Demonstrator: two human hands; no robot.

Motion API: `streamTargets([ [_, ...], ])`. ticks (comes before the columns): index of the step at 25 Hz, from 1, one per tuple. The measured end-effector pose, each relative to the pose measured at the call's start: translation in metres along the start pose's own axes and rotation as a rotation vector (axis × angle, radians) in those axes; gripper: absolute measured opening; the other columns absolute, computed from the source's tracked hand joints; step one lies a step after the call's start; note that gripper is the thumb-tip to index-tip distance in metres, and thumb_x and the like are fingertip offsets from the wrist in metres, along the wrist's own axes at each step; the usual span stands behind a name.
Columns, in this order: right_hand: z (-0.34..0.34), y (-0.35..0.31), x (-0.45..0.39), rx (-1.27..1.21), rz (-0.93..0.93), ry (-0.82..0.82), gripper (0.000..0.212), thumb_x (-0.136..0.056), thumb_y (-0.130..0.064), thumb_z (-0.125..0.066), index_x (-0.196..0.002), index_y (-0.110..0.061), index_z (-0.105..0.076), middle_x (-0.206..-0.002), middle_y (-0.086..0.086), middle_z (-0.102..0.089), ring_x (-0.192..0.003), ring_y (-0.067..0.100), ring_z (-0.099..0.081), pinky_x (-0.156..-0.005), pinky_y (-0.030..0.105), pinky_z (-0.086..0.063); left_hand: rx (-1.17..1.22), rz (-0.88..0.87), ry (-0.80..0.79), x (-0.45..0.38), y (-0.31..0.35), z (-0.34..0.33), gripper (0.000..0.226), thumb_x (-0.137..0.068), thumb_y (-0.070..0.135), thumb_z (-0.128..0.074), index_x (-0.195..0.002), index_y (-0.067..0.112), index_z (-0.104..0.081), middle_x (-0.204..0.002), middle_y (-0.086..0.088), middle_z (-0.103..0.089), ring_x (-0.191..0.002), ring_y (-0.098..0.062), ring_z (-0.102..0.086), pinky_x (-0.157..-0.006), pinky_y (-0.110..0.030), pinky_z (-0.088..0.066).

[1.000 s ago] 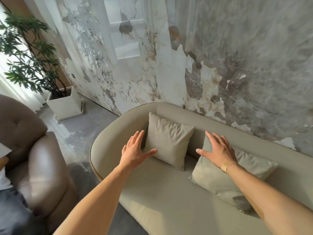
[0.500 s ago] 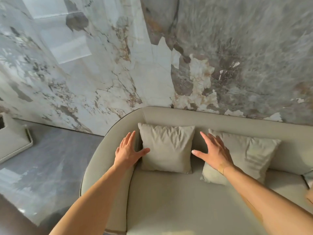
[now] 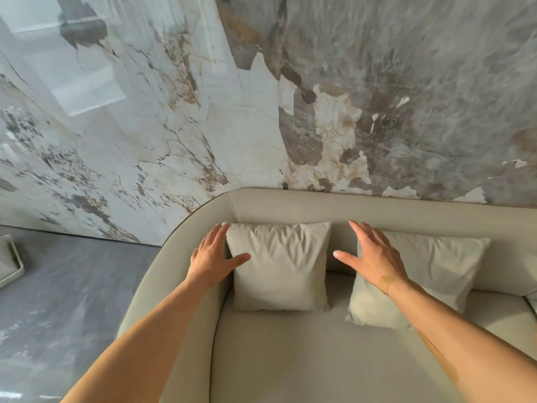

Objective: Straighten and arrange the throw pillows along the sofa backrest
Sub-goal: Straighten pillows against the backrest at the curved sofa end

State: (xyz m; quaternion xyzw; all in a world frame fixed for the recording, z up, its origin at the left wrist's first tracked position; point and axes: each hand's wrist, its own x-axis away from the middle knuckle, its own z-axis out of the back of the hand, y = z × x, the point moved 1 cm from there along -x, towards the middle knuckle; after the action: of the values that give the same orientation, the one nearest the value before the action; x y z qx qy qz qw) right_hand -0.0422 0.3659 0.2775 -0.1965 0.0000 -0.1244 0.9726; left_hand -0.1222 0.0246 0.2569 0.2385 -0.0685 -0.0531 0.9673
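Left hand (image 3: 213, 258) fingers spread, thumb touching left pillow (image 3: 280, 266) — right hand (image 3: 374, 257) splayed, holding nothing, over right pillow (image 3: 436, 269).

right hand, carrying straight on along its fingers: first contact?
Probably the sofa backrest: the right hand is open, fingers aimed up over the gap beside the right pillow. Depth unclear; it may brush that pillow first.

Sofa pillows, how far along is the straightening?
Done: nothing clearly. In hand: the left hand touches the left pillow, which leans on the backrest; the right hand is open beside it. Left: the slumped, tilted right pillow.
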Motion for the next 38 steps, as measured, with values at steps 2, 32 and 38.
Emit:
streamTargets([
  [2, -0.018, 0.011, -0.025, -0.015, -0.003, -0.005, 0.084, -0.083, -0.064, -0.054, -0.152, -0.031, -0.019, -0.16, -0.003, -0.023, -0.146, 0.02, -0.021, -0.109, 0.046, -0.034, -0.035, 0.007, -0.005, -0.031, -0.015, -0.016, 0.096, -0.078, 0.063, -0.066, -0.154, 0.035, -0.014, -0.164, 0.007, -0.011, -0.149, -0.02, -0.015, -0.117, -0.049, -0.021],
  [32, -0.149, 0.071, -0.222, -0.131, -0.247, 0.074, 0.013, -0.078, -0.034, -0.076, -0.072, -0.032, -0.064, -0.082, 0.001, -0.067, -0.08, 0.024, -0.057, -0.066, 0.032, -0.043, -0.072, -0.117, 0.068, -0.279, -0.12, -0.099, 0.021, -0.087, 0.013, -0.056, -0.079, 0.032, -0.059, -0.087, 0.007, -0.06, -0.081, -0.019, -0.057, -0.07, -0.042, -0.053],
  [38, -0.169, 0.068, -0.222, -0.095, -0.246, 0.085, 0.006, -0.08, -0.032, -0.074, -0.079, -0.03, -0.068, -0.088, 0.004, -0.071, -0.082, 0.027, -0.06, -0.065, 0.031, -0.041, -0.092, -0.056, 0.021, -0.267, -0.135, -0.12, 0.014, -0.09, 0.014, -0.057, -0.085, 0.026, -0.06, -0.091, 0.0, -0.059, -0.087, -0.027, -0.059, -0.073, -0.042, -0.05],
])
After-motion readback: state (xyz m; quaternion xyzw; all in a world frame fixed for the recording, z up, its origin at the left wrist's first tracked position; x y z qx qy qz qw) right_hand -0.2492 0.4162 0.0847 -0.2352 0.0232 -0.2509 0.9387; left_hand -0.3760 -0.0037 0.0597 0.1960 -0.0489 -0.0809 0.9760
